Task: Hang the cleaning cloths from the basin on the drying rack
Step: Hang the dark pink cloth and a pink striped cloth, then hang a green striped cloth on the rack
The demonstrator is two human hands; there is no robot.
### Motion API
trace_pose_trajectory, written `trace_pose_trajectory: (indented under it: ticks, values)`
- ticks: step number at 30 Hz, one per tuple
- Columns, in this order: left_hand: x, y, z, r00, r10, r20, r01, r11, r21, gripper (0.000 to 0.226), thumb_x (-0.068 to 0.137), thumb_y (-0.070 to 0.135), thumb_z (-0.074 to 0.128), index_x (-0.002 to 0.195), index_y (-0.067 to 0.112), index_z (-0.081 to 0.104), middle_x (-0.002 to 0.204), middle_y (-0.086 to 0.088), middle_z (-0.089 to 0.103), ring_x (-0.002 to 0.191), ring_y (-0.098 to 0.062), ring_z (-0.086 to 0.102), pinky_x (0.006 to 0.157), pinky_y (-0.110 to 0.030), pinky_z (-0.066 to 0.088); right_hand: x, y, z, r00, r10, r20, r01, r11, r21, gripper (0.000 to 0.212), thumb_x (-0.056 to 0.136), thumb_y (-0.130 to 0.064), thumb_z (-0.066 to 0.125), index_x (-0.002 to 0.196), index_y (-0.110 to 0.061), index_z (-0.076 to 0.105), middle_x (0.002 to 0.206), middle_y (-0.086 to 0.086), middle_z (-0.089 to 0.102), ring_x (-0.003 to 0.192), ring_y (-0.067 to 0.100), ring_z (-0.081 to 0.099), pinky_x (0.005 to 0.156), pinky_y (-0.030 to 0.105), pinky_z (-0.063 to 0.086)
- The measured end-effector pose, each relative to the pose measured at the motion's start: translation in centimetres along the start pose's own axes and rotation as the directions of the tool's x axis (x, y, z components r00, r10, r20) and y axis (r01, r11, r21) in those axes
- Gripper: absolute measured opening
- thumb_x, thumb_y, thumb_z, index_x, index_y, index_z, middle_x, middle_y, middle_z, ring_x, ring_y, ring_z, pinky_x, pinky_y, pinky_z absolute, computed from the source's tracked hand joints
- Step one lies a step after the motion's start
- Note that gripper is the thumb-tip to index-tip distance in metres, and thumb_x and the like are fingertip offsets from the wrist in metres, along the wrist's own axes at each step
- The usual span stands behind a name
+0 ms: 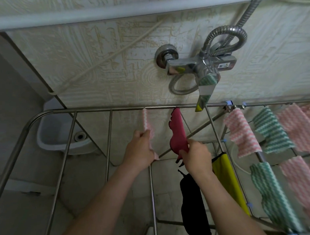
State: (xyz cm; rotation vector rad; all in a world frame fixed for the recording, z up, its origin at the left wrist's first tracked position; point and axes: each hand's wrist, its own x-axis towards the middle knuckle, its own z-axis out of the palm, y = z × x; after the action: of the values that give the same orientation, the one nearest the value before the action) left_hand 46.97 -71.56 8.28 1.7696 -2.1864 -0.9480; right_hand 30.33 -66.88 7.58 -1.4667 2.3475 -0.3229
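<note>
Looking down from the head view, you are working at a steel drying rack (109, 141) with both hands raised toward its far rail. Your left hand (139, 147) is gripping a pink-and-white striped cloth (145, 121), fingers curled round its middle. The cloth's top end is lying at the far rail, and a lower corner is poking out under your palm. Your right hand (196, 156) is pinching a crimson cloth (177, 129) just beside it, thumb and fingers closed on its lower part, while its upper end is reaching up to the same rail. These two cloths are hanging near each other without touching.

Below your right forearm a black cloth (192, 201) is hanging from the rack, with a yellow cloth (225, 176) hanging just to its right. On the rack's right wing, pink striped cloths (240, 133) and green-and-white striped cloths (271, 131) are draping side by side over the rods.

A grey basin (53, 127) is sitting on the floor beyond the rack's left corner, well apart from your hands, and its inside is too dim to read. A chrome shower mixer (199, 65) is jutting from the patterned wall above the rack, and its hose (226, 31) is looping over it.
</note>
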Motion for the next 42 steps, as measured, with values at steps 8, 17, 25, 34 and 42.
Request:
trace_pose_trajectory:
  ticks: [8,17,25,34,42]
  values:
    - [0.2,-0.6,0.1,0.998,-0.06,0.015,0.06,0.998,-0.018,0.075,0.083,0.021,0.067,0.146,0.024,0.028,0.136,-0.009,0.037,0.113,-0.028,0.053,0.082,-0.023,0.037,-0.9,1.9,-1.8,0.985,0.011,0.171,-0.054,0.967,0.248,0.044,0.089,-0.037,0.063,0.127,-0.014,0.056,0.095,0.005,0.065,0.085,0.02,0.061,0.07,0.027,0.044]
    - [-2.1,2.6,0.6,0.971,0.107,-0.215,-0.145,0.975,-0.167,0.012,0.093,0.025,0.054,0.099,0.028,0.064,0.088,0.004,0.063,0.073,-0.009,0.056,0.061,-0.022,0.039,-5.9,7.2,-5.4,0.997,0.078,-0.012,-0.06,0.853,0.518,0.02,0.091,-0.022,0.061,0.109,-0.016,0.068,0.087,0.003,0.069,0.082,0.017,0.064,0.082,0.033,0.052]
    - [-7.2,12.7,5.3,0.918,0.382,-0.108,-0.396,0.868,-0.298,0.019,0.09,0.027,0.059,0.075,0.036,0.064,0.051,0.008,0.05,0.048,-0.007,0.047,0.049,-0.026,0.037,-13.5,15.2,-10.5,0.961,0.191,-0.199,-0.038,0.805,0.592,0.028,0.094,-0.023,0.057,0.067,-0.021,0.062,0.056,-0.003,0.06,0.049,0.009,0.053,0.053,0.027,0.043]
    - [-16.4,25.9,15.2,0.736,0.673,0.064,-0.604,0.697,-0.386,0.01,0.087,0.029,0.062,0.081,0.033,0.068,0.05,0.008,0.053,0.048,-0.008,0.046,0.051,-0.026,0.037,-24.7,27.5,-15.8,0.836,0.397,-0.378,-0.028,0.719,0.694,0.035,0.097,-0.022,0.053,0.067,-0.004,0.057,0.052,0.005,0.051,0.047,0.004,0.04,0.048,0.022,0.033]
    - [-30.5,38.4,30.4,0.355,0.857,0.373,-0.756,0.498,-0.425,0.018,0.093,0.02,0.052,0.099,0.024,0.069,0.08,0.008,0.068,0.07,-0.01,0.058,0.066,-0.024,0.043,-39.3,42.0,-18.0,0.613,0.691,-0.382,-0.176,0.591,0.787,0.041,0.096,-0.024,0.054,0.055,-0.021,0.053,0.048,-0.004,0.048,0.047,0.004,0.043,0.05,0.019,0.034]
